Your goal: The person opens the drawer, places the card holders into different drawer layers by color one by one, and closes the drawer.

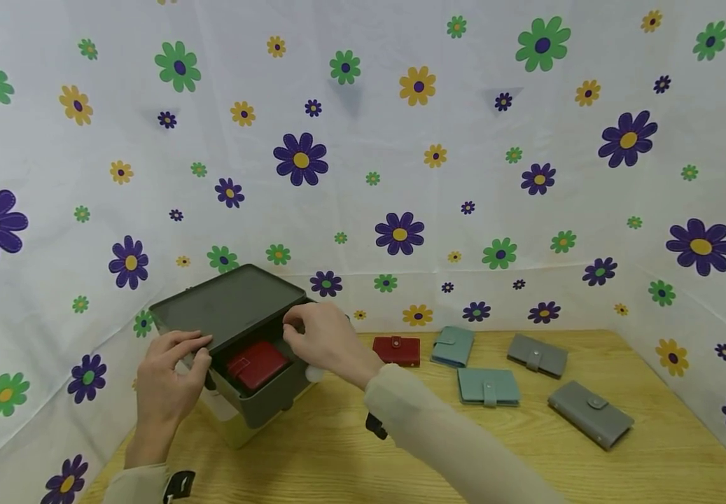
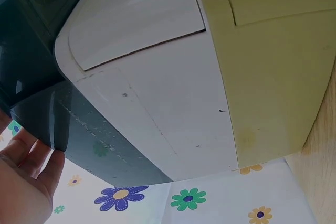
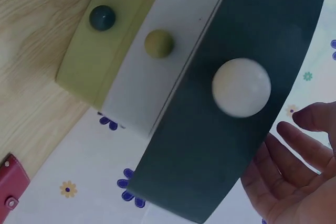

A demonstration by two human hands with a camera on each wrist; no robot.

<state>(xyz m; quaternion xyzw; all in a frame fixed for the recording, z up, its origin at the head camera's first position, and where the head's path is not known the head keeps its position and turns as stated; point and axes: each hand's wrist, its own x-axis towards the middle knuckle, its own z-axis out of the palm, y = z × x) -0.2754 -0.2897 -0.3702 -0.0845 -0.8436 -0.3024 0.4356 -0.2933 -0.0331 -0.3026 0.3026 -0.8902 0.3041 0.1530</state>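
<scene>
A small tabletop drawer cabinet (image 1: 227,308) stands at the left of the table, dark green on top, white and yellow-green below. Its dark green top drawer (image 1: 268,406) is pulled out, and a red wallet (image 1: 255,365) lies inside. My left hand (image 1: 170,374) rests on the cabinet's near left top edge; its fingers (image 2: 51,174) touch the dark green side. My right hand (image 1: 327,339) hovers at the drawer's right side, behind the white knob (image 3: 241,87). Its fingers (image 3: 283,161) are loosely bent, with nothing visible between them and the thumb.
On the wooden table (image 1: 363,448), right of the cabinet, lie a red wallet (image 1: 396,357), two light blue wallets (image 1: 454,348) and two grey wallets (image 1: 591,414). A white cloth (image 1: 363,196) with printed flowers encloses the back and sides.
</scene>
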